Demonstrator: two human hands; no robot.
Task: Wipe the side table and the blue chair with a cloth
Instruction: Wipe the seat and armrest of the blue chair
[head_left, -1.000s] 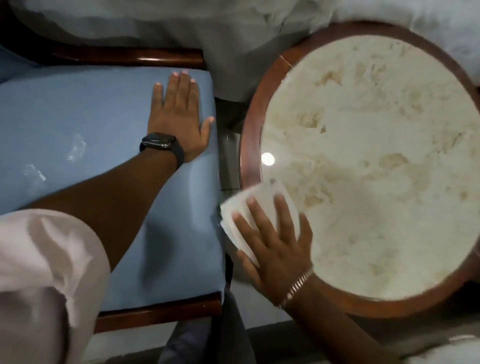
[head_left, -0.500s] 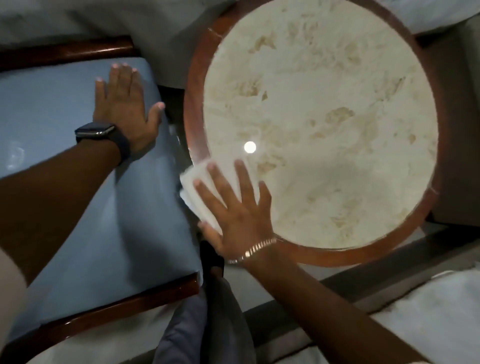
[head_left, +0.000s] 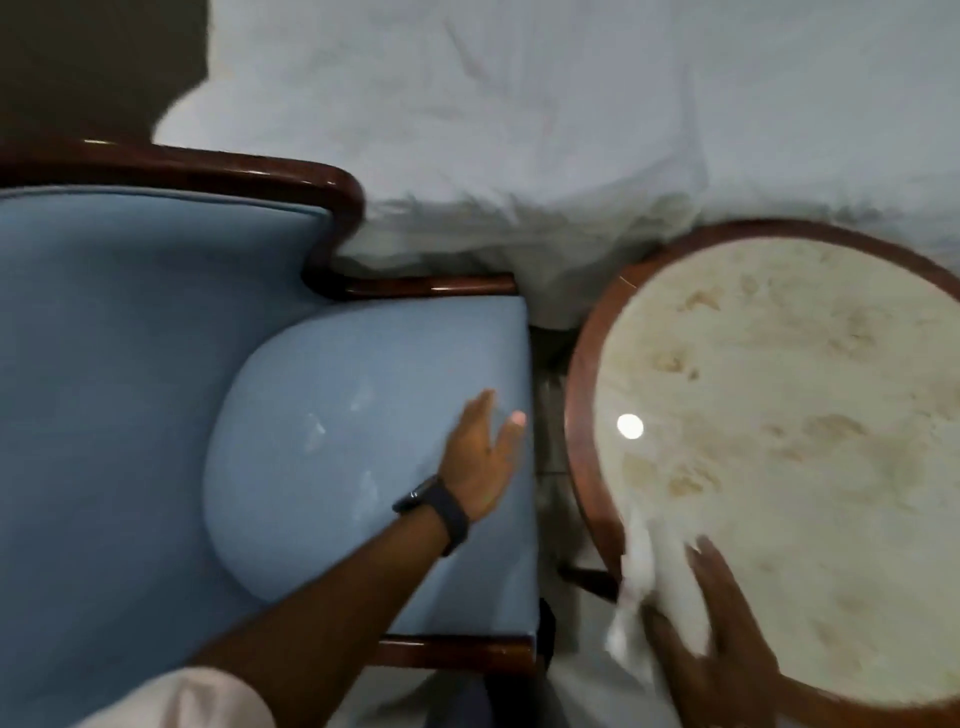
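No text, label, brand, number or sign can be read anywhere in the view. The face of the dark watch (head_left: 434, 503), worn on the wrist resting on the blue chair (head_left: 156, 364), is seen edge-on and blurred, so nothing can be made out on it. The pale marbled top of the counter (head_left: 779, 415) beside the chair carries only brownish mottling and a round glare spot, and the white cloth (head_left: 641, 587) at its near rim is unmarked.
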